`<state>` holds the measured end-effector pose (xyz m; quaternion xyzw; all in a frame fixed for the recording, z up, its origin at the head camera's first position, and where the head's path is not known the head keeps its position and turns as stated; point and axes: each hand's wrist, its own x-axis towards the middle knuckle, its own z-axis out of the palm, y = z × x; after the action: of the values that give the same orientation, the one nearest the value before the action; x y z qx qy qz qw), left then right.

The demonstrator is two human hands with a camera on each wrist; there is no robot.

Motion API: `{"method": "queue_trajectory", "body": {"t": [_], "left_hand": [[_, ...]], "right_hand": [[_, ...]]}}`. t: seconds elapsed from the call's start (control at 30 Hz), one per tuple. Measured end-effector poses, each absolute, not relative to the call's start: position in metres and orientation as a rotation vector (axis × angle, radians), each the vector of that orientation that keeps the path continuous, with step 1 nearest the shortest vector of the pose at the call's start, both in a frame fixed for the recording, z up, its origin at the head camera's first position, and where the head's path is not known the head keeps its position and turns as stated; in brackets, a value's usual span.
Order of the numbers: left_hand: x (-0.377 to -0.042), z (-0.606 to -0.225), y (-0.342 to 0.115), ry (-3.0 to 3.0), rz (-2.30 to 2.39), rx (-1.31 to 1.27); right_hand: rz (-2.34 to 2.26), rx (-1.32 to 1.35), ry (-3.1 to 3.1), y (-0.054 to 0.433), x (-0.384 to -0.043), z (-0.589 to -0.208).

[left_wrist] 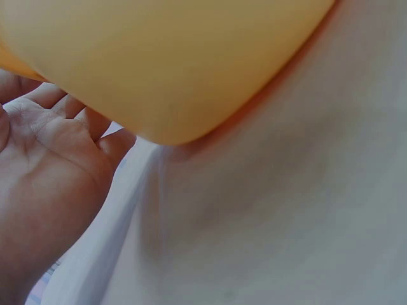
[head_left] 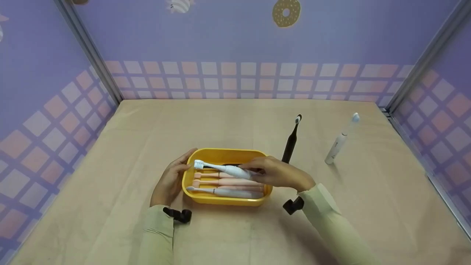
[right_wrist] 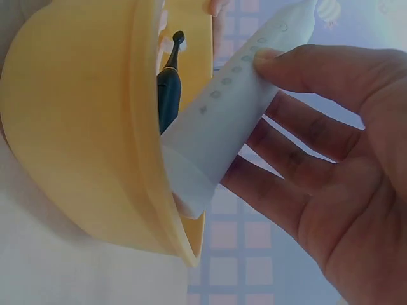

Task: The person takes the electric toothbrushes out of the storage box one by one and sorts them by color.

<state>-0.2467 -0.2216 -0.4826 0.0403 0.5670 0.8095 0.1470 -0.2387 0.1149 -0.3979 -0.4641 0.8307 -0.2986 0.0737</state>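
White toothbrush, marks perhaps buttons.

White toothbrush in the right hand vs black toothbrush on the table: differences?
Pose: the white toothbrush slants across the yellow tub; the black toothbrush stands upright on the table.
Support: the right hand grips the white one; the black one is unheld.
Shared: both have pale bristles.

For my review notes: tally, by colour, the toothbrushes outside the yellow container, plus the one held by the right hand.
White: 2, the held toothbrush in the right hand and the standing white toothbrush
Black: 1, the black toothbrush
Total: 3
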Motion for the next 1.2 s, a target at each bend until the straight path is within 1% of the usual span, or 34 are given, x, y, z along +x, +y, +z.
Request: {"method": "queue_trajectory", "body": {"t": [0.23, 0.53, 1.0, 1.2], "left_hand": [[-0.248, -0.483, -0.221, 1.625, 2.338, 0.118], [-0.247, -0.484, -0.221, 1.686, 2.308, 0.105], [-0.246, -0.482, -0.222, 1.642, 2.333, 0.116], [-0.246, -0.482, -0.221, 1.66, 2.309, 0.101]], "right_hand": [[-1.088, -1.405, 2.455, 0.127, -0.238, -0.398], [-1.35, -1.324, 2.395, 0.143, -0.237, -0.399], [-1.609, -1.349, 2.371, 0.163, -0.242, -0.408], [-1.662, -1.29, 2.411, 0.173, -0.243, -0.412]]}}
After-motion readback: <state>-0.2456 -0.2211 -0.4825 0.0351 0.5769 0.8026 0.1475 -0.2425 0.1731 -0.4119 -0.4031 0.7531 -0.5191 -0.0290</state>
